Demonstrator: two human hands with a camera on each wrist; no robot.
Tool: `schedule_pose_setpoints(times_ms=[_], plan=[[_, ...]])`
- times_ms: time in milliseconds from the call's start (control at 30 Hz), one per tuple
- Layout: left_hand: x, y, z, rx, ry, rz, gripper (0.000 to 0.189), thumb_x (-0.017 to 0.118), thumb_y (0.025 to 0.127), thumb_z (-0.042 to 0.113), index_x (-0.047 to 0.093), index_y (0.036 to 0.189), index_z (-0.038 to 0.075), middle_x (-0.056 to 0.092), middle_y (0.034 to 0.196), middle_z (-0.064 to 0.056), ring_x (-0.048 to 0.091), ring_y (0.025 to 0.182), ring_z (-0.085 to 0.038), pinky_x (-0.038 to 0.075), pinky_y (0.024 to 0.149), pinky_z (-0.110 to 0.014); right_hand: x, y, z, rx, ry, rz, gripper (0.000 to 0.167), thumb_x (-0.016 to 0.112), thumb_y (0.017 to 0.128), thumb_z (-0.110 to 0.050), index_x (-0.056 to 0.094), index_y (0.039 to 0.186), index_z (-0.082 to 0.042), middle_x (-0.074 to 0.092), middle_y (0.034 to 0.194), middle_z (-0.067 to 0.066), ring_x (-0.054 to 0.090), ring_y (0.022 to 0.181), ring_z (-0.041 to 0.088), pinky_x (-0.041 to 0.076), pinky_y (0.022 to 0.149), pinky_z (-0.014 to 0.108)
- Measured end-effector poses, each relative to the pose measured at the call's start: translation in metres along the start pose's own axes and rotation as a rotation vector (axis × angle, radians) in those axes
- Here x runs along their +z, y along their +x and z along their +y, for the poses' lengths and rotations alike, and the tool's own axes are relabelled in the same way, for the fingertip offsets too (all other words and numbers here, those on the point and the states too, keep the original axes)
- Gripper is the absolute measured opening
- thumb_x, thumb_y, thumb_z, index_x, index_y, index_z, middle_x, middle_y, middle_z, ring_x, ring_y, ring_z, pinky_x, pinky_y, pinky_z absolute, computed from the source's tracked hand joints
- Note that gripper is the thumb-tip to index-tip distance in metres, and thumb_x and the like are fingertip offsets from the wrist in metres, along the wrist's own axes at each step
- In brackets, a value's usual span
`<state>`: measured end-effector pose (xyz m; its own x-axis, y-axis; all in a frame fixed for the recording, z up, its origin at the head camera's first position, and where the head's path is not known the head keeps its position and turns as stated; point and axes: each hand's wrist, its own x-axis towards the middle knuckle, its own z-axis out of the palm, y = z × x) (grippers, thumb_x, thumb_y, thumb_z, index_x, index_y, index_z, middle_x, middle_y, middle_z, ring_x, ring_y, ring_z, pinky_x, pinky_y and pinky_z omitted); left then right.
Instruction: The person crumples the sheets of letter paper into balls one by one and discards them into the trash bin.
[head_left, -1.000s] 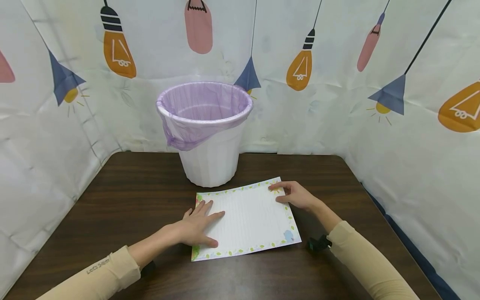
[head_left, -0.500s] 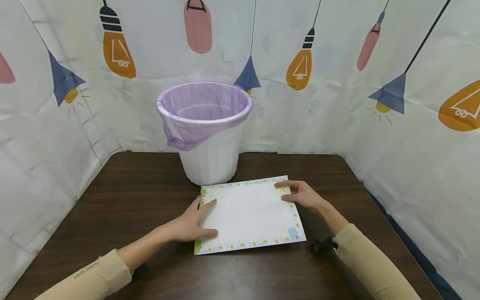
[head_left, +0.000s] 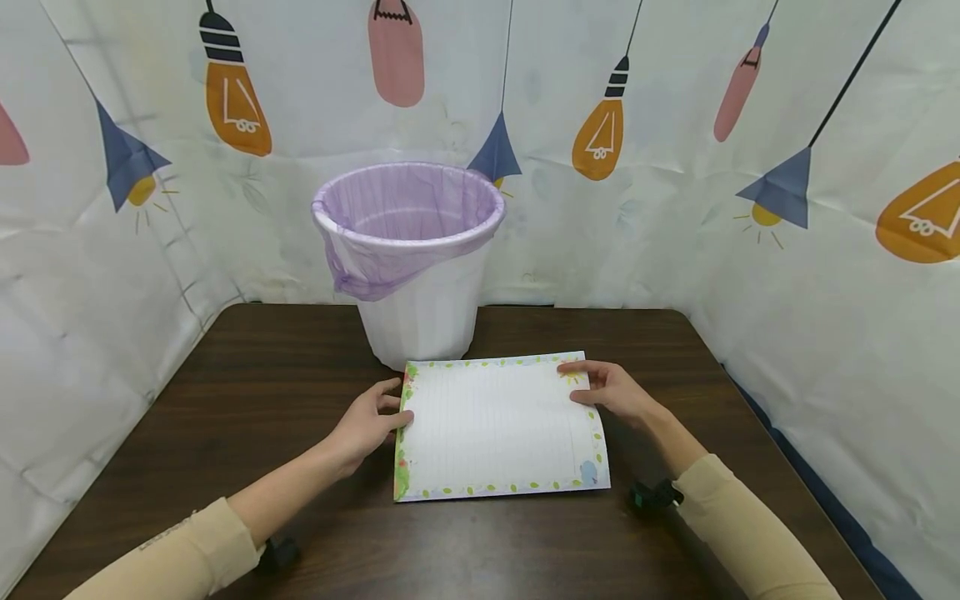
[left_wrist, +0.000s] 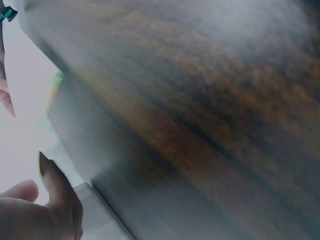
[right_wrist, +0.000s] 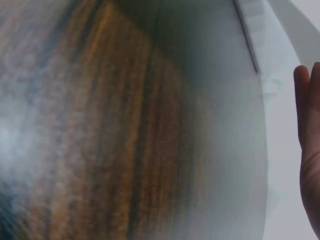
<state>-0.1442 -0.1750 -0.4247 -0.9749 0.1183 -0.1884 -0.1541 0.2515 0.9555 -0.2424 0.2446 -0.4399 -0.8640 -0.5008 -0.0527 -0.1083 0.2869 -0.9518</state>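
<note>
A white lined sheet of paper (head_left: 495, 429) with a leafy border lies on the dark table, in front of the bin. My left hand (head_left: 367, 425) is at its left edge, thumb on top and the index finger bent at the far left corner; it pinches the edge. Thumb and index finger of this hand (left_wrist: 40, 205) also show in the left wrist view. My right hand (head_left: 615, 392) rests on the upper right part of the sheet, with index finger and thumb stretched over its face. The right wrist view catches the right hand (right_wrist: 311, 135) only at its margin.
A white bin (head_left: 427, 325) with a purple liner (head_left: 367, 279) stands upright on the table (head_left: 285, 367), just behind the sheet. Printed white cloth (head_left: 645, 242) hangs around the back and sides.
The sheet has slid right and away from me and turned straighter. My left hand has gone from lying spread on the sheet to its left edge. The right hand shifted slightly right with it.
</note>
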Motion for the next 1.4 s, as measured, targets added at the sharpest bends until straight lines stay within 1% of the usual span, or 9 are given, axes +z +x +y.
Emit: schedule_pose_setpoints(times_ms=[100, 200, 367, 533, 633, 767, 933, 1167, 1400], plan=[[-0.001, 0.001, -0.002, 0.013, -0.025, 0.026, 0.070, 0.069, 0.097, 0.002, 0.029, 0.155, -0.005, 0.062, 0.129, -0.025, 0.069, 0.093, -0.026, 0.058, 0.082, -0.042, 0.001, 0.000, 0.002, 0.010, 0.049, -0.021, 0.057, 0.074, 0.094, -0.001, 0.053, 0.147, -0.001, 0.067, 0.123, 0.018, 0.069, 0.095, 0.026, 0.060, 0.076, 0.038], [-0.002, 0.001, -0.002, 0.014, -0.067, 0.047, 0.070, 0.072, 0.095, 0.002, 0.034, 0.153, -0.005, 0.067, 0.123, -0.020, 0.070, 0.091, -0.024, 0.059, 0.081, -0.040, 0.002, 0.000, 0.002, 0.000, 0.069, -0.020, 0.060, 0.073, 0.093, 0.001, 0.050, 0.148, -0.001, 0.063, 0.127, 0.022, 0.069, 0.101, 0.029, 0.061, 0.077, 0.040], [-0.003, 0.001, -0.002, 0.008, -0.142, 0.031, 0.057, 0.071, 0.095, 0.001, 0.044, 0.144, -0.007, 0.071, 0.114, -0.017, 0.071, 0.089, -0.023, 0.060, 0.077, -0.039, 0.004, 0.000, 0.001, -0.034, 0.090, -0.014, 0.067, 0.071, 0.092, 0.008, 0.044, 0.152, -0.003, 0.062, 0.129, 0.025, 0.068, 0.104, 0.029, 0.061, 0.078, 0.040], [-0.005, 0.001, -0.003, 0.006, -0.168, 0.035, 0.053, 0.072, 0.095, 0.001, 0.047, 0.141, -0.007, 0.072, 0.109, -0.015, 0.070, 0.089, -0.021, 0.060, 0.074, -0.036, 0.006, 0.000, 0.000, -0.028, 0.103, 0.036, 0.092, 0.070, 0.092, 0.009, 0.015, 0.164, -0.008, 0.058, 0.136, 0.029, 0.071, 0.098, 0.030, 0.061, 0.076, 0.040], [-0.005, 0.001, -0.004, -0.001, -0.177, 0.042, 0.054, 0.072, 0.095, 0.000, 0.046, 0.141, -0.007, 0.072, 0.108, -0.016, 0.070, 0.087, -0.020, 0.060, 0.073, -0.034, 0.005, 0.000, 0.002, 0.013, 0.104, 0.076, 0.094, 0.071, 0.094, 0.004, 0.009, 0.163, -0.005, 0.053, 0.141, 0.032, 0.071, 0.097, 0.030, 0.060, 0.077, 0.039], [-0.005, -0.001, -0.004, -0.013, -0.172, 0.051, 0.053, 0.072, 0.094, -0.002, 0.045, 0.140, -0.008, 0.072, 0.106, -0.016, 0.069, 0.085, -0.019, 0.059, 0.071, -0.032, 0.004, -0.004, 0.003, 0.115, 0.095, 0.092, 0.082, 0.076, 0.094, -0.009, 0.024, 0.157, 0.000, 0.059, 0.137, 0.026, 0.070, 0.095, 0.028, 0.060, 0.075, 0.039], [-0.009, -0.001, -0.005, -0.029, -0.135, 0.043, 0.053, 0.072, 0.095, 0.000, 0.044, 0.139, -0.008, 0.071, 0.104, -0.015, 0.069, 0.084, -0.020, 0.060, 0.071, -0.033, 0.007, -0.010, 0.002, 0.210, 0.012, 0.060, 0.070, 0.079, 0.093, -0.017, 0.040, 0.146, 0.007, 0.070, 0.113, 0.015, 0.069, 0.083, 0.026, 0.059, 0.065, 0.038], [-0.008, -0.004, -0.003, -0.077, -0.091, 0.001, 0.045, 0.074, 0.093, 0.000, 0.049, 0.130, -0.008, 0.065, 0.109, -0.020, 0.070, 0.081, -0.027, 0.062, 0.069, -0.042, 0.015, -0.009, -0.002, 0.172, -0.118, 0.083, 0.056, 0.077, 0.092, -0.011, 0.047, 0.136, 0.009, 0.067, 0.096, 0.014, 0.065, 0.070, 0.023, 0.055, 0.055, 0.034], [-0.004, -0.004, -0.004, -0.066, -0.084, -0.011, 0.040, 0.072, 0.093, -0.002, 0.051, 0.127, -0.008, 0.066, 0.107, -0.020, 0.070, 0.078, -0.027, 0.062, 0.068, -0.042, 0.023, -0.007, -0.004, 0.126, -0.137, 0.092, 0.043, 0.068, 0.102, -0.024, 0.055, 0.136, 0.000, 0.065, 0.111, 0.015, 0.065, 0.086, 0.024, 0.058, 0.067, 0.037]])
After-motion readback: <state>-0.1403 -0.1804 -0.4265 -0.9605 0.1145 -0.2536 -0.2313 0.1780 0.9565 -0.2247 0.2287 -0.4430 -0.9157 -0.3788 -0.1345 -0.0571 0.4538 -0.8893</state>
